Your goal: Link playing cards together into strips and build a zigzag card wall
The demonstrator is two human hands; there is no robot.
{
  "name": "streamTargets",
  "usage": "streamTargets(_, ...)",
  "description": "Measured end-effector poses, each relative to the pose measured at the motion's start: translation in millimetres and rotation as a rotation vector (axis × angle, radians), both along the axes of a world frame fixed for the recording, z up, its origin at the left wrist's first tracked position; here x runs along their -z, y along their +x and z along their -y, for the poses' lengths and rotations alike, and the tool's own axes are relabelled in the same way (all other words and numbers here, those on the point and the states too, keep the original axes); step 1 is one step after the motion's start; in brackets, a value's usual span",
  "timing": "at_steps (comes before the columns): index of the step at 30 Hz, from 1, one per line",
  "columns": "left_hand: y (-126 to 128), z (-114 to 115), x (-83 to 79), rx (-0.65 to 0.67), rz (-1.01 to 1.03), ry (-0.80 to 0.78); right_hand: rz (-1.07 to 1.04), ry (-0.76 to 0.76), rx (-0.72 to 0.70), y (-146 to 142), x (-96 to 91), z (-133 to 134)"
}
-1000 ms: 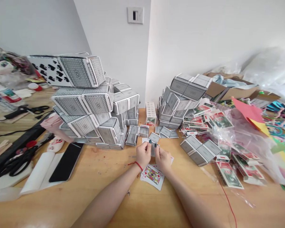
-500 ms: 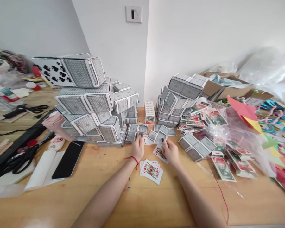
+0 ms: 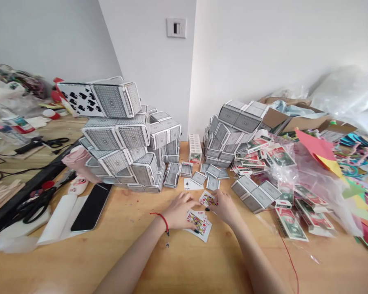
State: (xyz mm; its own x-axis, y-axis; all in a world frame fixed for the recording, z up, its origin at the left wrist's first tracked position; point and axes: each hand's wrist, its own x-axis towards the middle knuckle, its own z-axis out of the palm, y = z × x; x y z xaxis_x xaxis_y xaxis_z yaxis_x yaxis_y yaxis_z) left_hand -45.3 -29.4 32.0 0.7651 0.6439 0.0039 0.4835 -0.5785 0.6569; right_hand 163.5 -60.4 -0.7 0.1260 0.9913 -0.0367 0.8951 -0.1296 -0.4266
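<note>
My left hand [image 3: 179, 212], with a red string at the wrist, rests on a small pile of face-up playing cards [image 3: 200, 223] on the wooden table [image 3: 184, 261], fingers curled over the pile's edge. My right hand [image 3: 224, 207] pinches a single face card [image 3: 207, 199] just above the pile. Small boxes folded from grey-backed cards [image 3: 207, 177] lie just beyond both hands, beside a loose club card [image 3: 190, 184].
A tall stack of card boxes [image 3: 119, 134] stands at the left, another stack [image 3: 233, 126] at the right. A phone [image 3: 92, 206], white paper and scissors [image 3: 33, 202] lie at the left. Card packs [image 3: 291, 222], plastic wrap and coloured paper crowd the right.
Both hands came back from the small boxes toward me. The left hand dropped onto the card pile. The right hand brought a face card with it.
</note>
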Motion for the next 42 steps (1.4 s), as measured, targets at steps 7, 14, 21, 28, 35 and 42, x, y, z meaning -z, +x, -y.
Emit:
streamTargets(7,-0.2,-5.1,9.7,-0.047,-0.013,-0.015,0.058,0.042,0.087,0.9,7.2,-4.0)
streamTargets(14,-1.6,-10.2,15.9,-0.164,0.067,-0.060,-0.365,0.063,0.096,-1.3,-3.2,-9.0)
streamTargets(21,1.8,-15.3,16.6,-0.260,0.160,0.127,-1.112,0.168,0.242,0.3,-4.5,-14.0)
streamTargets(28,47.9,-40.3,12.0,-0.414,0.021,0.285,-1.141,0.293,0.421,10.1,-1.4,-19.4)
streamTargets(35,86.5,-51.1,8.6,-0.540,-0.277,0.207,-1.195,0.365,0.393,1.8,10.0,-21.7)
streamTargets(42,62.7,-42.7,5.4,-0.384,0.043,0.309,-1.142,0.465,0.294,2.2,10.4,-25.6)
